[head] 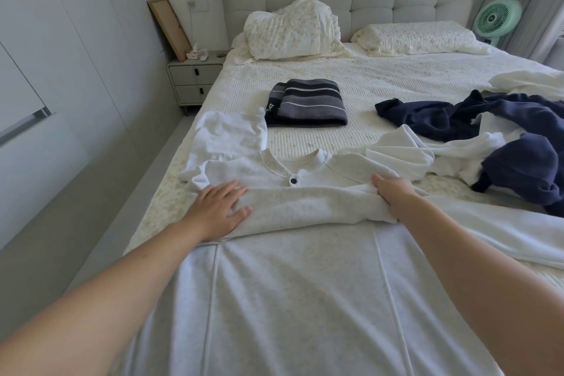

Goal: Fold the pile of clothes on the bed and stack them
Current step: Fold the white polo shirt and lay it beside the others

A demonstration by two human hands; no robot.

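- Two hands work one garment: a pale grey top (pixel 305 299) lies spread flat on the bed (pixel 381 76), collar away from the person and hem toward them, so that its full width is within reach of both arms
- Left hand (pixel 219 210) — fingers straight and slightly spread, palm down on a sleeve folded across the chest; the flat press appears meant to pin the fold and smooth it
- Right hand (pixel 393 192) — fingers curled onto the fabric at the opposite end of the same folded band, apparently gripping it; how tightly they clamp cannot be told, since cloth hides the fingertips
- Dark button (pixel 293 181) at the neckline lies just above the folded sleeve, marking the centre line of the top
- Striped folded garment (pixel 308 107) sits further up the mattress, well apart from the work area — by judgement the start of the stack
- Unfolded pile (pixel 503 143) of navy and white clothes lies to the right, near the right arm, within reach for the next item
- White garment (pixel 229 134) lies beside the collar on the left, touching the top's shoulder
- Judgement: sleeve-folding stage; most of the pile remains
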